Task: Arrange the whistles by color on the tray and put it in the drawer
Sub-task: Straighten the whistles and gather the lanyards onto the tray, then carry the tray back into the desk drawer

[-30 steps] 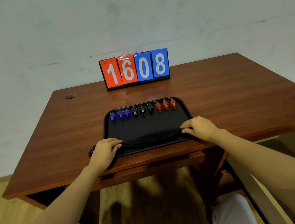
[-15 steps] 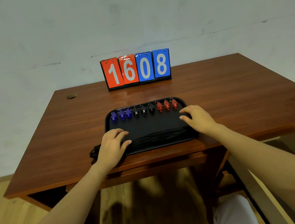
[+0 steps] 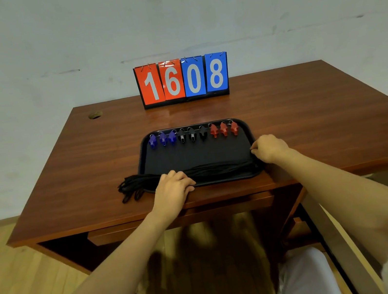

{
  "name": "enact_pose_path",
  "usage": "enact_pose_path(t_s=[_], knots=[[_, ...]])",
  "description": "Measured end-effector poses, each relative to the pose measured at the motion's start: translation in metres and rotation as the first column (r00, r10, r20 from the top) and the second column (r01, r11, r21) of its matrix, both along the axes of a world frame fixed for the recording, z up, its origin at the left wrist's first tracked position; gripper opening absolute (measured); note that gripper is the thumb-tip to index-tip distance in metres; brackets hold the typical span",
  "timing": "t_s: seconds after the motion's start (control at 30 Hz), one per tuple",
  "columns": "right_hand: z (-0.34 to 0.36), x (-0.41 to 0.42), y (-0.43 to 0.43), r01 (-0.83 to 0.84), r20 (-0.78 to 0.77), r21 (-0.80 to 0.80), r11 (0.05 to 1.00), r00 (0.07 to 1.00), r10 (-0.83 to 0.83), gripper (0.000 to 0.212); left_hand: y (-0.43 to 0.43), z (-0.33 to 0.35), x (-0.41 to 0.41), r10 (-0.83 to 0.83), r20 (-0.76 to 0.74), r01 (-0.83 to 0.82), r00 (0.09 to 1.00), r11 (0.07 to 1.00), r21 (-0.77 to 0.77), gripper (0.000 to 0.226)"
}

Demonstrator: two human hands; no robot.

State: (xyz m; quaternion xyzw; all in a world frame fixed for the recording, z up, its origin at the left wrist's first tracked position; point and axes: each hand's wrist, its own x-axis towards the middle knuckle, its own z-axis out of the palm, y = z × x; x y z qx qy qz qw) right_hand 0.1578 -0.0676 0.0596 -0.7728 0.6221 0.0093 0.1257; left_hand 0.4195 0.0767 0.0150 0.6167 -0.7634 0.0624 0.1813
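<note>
Whistles (image 3: 192, 135) line the tray's (image 3: 196, 154) far edge; cords (image 3: 133, 186) lie along its near edge; a scoreboard (image 3: 183, 80) stands behind on the surface (image 3: 310, 114).

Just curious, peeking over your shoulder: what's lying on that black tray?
On the tray: blue whistles, black whistles, red whistles, three each, lined along the far edge. Black cords bunch along the near edge, spilling off its left end. The left hand covers part of them.
</note>
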Motion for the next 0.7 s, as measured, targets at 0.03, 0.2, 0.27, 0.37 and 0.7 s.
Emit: enact_pose_path(t_s=[0.03,0.2,0.27,0.37,0.7], knots=[[0.001,0.0,0.001,-0.035,-0.045,-0.004,0.999,0.998,0.035,0.033,-0.001,0.0,0.002,0.024,0.0,-0.024,1.0,1.0,0.006,0.009],[0.003,-0.005,0.013,-0.125,-0.112,-0.021,0.992,0.986,0.122,0.035,-0.009,0.007,0.016,0.164,0.004,-0.164,0.986,0.982,0.09,0.019],[0.004,-0.006,0.016,-0.112,-0.08,-0.019,0.993,0.991,0.111,0.036,-0.011,0.01,0.019,0.191,0.008,-0.19,0.982,0.974,0.122,0.022],[0.013,0.0,0.023,-0.113,-0.038,0.046,0.992,0.993,0.115,0.047,-0.016,0.013,0.024,0.272,-0.019,-0.263,0.962,0.945,0.192,0.033],[0.008,-0.011,0.019,-0.218,0.148,0.045,0.975,0.967,0.209,0.029,-0.023,0.018,-0.01,0.509,-0.228,-0.383,0.83,0.818,0.429,0.053]])
